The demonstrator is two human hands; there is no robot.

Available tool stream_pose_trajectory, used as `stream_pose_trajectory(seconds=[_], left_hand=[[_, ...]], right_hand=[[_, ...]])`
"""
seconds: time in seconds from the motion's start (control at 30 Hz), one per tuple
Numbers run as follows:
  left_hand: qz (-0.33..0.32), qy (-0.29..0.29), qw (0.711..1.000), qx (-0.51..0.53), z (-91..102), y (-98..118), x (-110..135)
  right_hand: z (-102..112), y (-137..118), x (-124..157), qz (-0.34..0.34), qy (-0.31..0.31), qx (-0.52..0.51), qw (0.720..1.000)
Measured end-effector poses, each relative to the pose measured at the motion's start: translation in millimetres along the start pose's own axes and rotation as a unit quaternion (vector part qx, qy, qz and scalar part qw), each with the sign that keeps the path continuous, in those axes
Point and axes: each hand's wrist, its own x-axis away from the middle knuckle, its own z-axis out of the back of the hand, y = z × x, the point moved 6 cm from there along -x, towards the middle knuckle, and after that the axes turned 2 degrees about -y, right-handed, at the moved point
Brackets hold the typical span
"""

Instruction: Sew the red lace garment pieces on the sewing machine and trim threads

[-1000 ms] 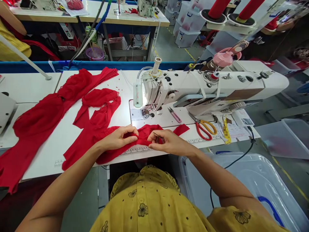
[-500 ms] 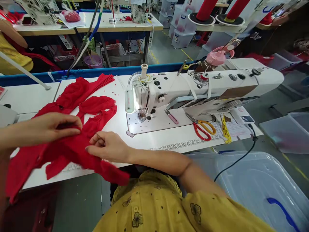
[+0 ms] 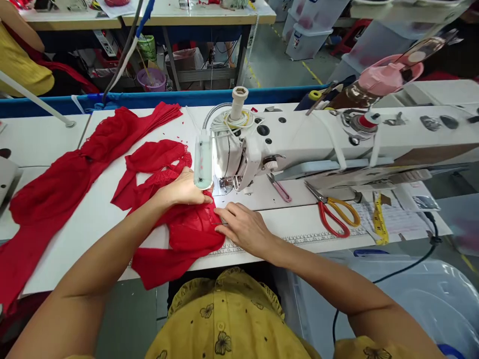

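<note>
A red lace-edged garment [image 3: 194,227], with a rounded cup-like part, lies at the front of the white sewing machine [image 3: 299,139]. My left hand [image 3: 189,189] is close to the needle area, its fingers bent down onto the garment's upper edge; the fingertips are partly hidden. On the garment's right edge, my right hand [image 3: 243,229] pinches the cloth between thumb and fingers. The presser foot [image 3: 226,183] is just above and between the hands. Whether cloth lies under it I cannot tell.
A gathered red garment bundle [image 3: 105,144] stretches across the left side. Right of the hands lie pink-handled snips [image 3: 280,189], red-and-yellow-handled scissors [image 3: 333,214] and a yellow tape measure [image 3: 379,219]. A clear plastic bin [image 3: 404,299] stands below right. Another person's yellow sleeve [image 3: 26,60] shows at far left.
Both hands and the red garment have moved right, from the left part of the table to the machine's needle area. The view has shifted closer to the machine.
</note>
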Motion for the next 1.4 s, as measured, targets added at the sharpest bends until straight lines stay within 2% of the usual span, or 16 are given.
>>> stream_pose_trajectory(seconds=[0.07,0.1,0.13,0.2,0.27,0.33,0.4,0.53,0.67,0.8,0.93,1.0,1.17,1.33,1.4], left_hand=[[0.026,0.004,1.000,-0.006,1.9,-1,2],[0.037,0.027,0.999,-0.015,4.0,1,5],[0.046,0.064,0.996,-0.030,6.6,5,11],[0.054,0.184,0.978,-0.078,12.1,18,30],[0.027,0.290,0.948,-0.130,8.1,36,55],[-0.046,0.325,0.931,-0.158,-9.4,53,75],[-0.088,0.344,0.918,-0.174,-28.3,58,88],[-0.100,0.345,0.921,-0.150,-49.4,45,90],[-0.129,0.330,0.928,-0.114,-49.0,36,78],[-0.136,0.320,0.932,-0.105,-45.3,36,72],[-0.146,0.315,0.934,-0.082,-44.0,36,72],[-0.152,0.311,0.936,-0.063,-44.2,35,72],[-0.153,0.301,0.941,0.003,-45.9,28,71],[-0.162,0.302,0.939,0.017,-47.0,26,71],[-0.167,0.306,0.937,0.019,-46.6,26,71]], right_hand=[[-1,-1,0,0.051,0.014,0.027,0.998],[-1,0,-1,0.065,0.019,0.032,0.997],[-1,1,-1,0.073,0.023,0.035,0.996],[-1,4,-3,0.084,0.035,0.040,0.995],[-1,5,-3,0.089,0.045,0.042,0.994],[0,5,-1,0.095,0.052,0.044,0.993],[-1,5,0,0.101,0.055,0.046,0.992],[-3,8,0,0.113,0.060,0.040,0.991],[1,18,-6,0.097,0.103,0.047,0.989],[2,28,-8,0.102,0.117,0.125,0.980],[14,37,0,0.065,0.216,0.216,0.950],[16,34,1,0.088,0.235,0.208,0.946],[8,22,-11,0.218,0.207,0.176,0.937],[-2,25,-30,0.279,0.147,0.191,0.930],[-2,25,-30,0.295,0.141,0.214,0.920]])
